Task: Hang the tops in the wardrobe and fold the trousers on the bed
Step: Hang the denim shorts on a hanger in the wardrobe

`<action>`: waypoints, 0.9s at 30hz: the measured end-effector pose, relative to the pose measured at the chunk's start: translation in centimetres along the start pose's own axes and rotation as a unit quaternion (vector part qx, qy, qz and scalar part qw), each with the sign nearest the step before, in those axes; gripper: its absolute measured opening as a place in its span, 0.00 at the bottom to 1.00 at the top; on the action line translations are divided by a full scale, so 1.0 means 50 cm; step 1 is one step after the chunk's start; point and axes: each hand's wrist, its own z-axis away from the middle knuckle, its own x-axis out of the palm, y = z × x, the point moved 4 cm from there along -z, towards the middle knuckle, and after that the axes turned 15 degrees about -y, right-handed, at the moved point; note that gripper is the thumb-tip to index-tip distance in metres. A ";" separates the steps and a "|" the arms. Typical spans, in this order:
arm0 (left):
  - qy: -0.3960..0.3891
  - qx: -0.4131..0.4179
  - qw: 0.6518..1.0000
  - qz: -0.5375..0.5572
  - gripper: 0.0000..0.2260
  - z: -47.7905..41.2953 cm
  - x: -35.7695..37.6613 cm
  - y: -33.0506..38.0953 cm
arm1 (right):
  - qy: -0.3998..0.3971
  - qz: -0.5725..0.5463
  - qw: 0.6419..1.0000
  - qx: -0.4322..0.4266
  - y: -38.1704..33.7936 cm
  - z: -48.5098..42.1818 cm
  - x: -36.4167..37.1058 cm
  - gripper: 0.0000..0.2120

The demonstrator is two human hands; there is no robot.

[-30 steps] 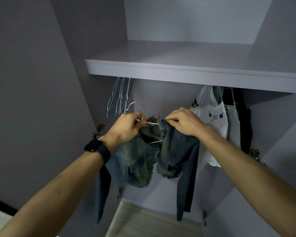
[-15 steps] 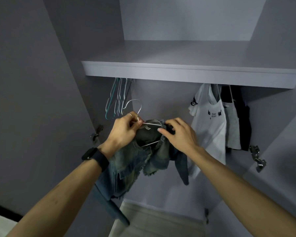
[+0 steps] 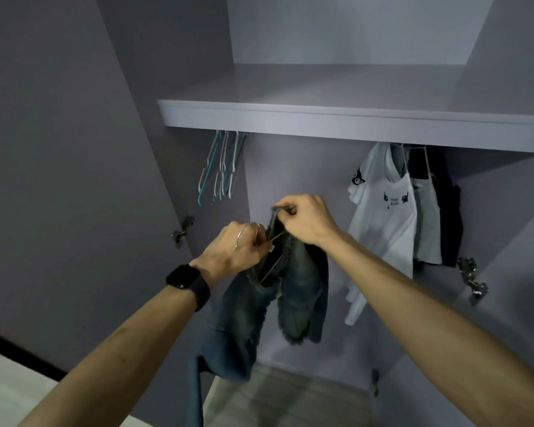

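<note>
Frayed denim jacket [image 3: 293,291], wire hanger [image 3: 272,266], both hands

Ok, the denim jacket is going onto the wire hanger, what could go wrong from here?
1. The faded blue denim jacket hangs bunched and lopsided on the silver wire hanger; only the right hand pinching its collar holds it up, so it may slip off on release.
2. The hanger's hook lies across the left hand, so hooking it under the grey shelf likely needs a regrip.

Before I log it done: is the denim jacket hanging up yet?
Not yet. Left hand grips the hanger, right hand pinches the denim jacket, both below the shelf.
</note>
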 end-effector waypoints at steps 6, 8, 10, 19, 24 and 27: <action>0.043 -0.078 0.991 0.102 0.15 -0.007 0.002 -0.045 | -0.027 -0.013 1.000 -0.002 0.052 0.055 0.082 0.20; 0.043 -0.085 0.988 0.118 0.13 -0.011 -0.004 -0.048 | -0.014 -0.031 0.999 0.015 0.079 0.088 0.115 0.22; 0.045 -0.080 0.986 0.136 0.13 -0.022 -0.011 -0.039 | -0.003 -0.042 0.999 0.016 0.086 0.112 0.151 0.18; 0.029 -0.159 0.982 0.100 0.14 -0.071 0.006 -0.071 | -0.062 -0.125 0.988 -0.064 0.007 0.156 0.242 0.09; -0.020 -0.174 0.976 0.127 0.19 -0.075 0.061 -0.091 | -0.102 -0.121 0.984 -0.078 0.003 0.196 0.263 0.11; -0.002 -0.165 0.980 0.111 0.17 -0.065 0.070 -0.081 | -0.209 -0.077 0.975 -0.004 0.060 0.201 0.278 0.12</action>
